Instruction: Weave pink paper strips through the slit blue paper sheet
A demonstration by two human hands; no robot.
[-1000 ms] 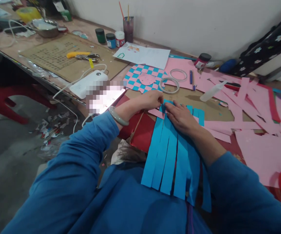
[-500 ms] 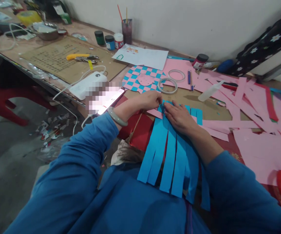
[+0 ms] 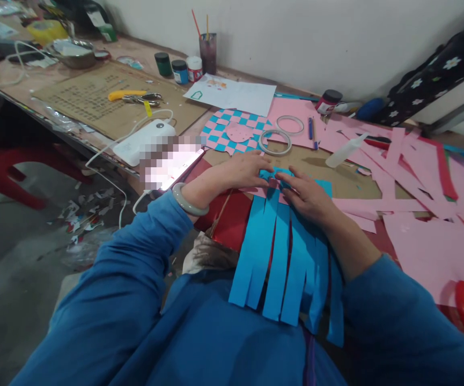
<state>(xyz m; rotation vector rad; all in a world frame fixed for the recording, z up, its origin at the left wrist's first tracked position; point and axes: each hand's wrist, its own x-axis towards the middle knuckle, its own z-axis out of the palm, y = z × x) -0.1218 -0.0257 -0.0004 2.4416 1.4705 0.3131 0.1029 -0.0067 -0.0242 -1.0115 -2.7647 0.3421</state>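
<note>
A sheet of blue paper cut into long strips (image 3: 280,257) hangs over my lap from the table edge, with a pink paper strip (image 3: 260,190) woven across its top. My left hand (image 3: 248,170), wearing a pale green bangle (image 3: 189,199), lies at the strips' left end, its fingertips touching the weave. My right hand (image 3: 303,197) presses flat on the blue strips, fingers apart. Beyond my hands lies a finished-looking pink and blue woven mat (image 3: 215,134) with a pink paper circle (image 3: 237,133) on it.
Two rolls of tape (image 3: 274,142) and a glue bottle (image 3: 344,151) lie near loose pink paper strips (image 3: 417,177). A white power bank (image 3: 143,142) and a blurred phone (image 3: 171,163) sit left of my hands. Below the table edge is a littered floor (image 3: 22,257).
My hands have moved slightly apart, with my right hand shifting right. More of the woven top of the blue strips shows between them.
</note>
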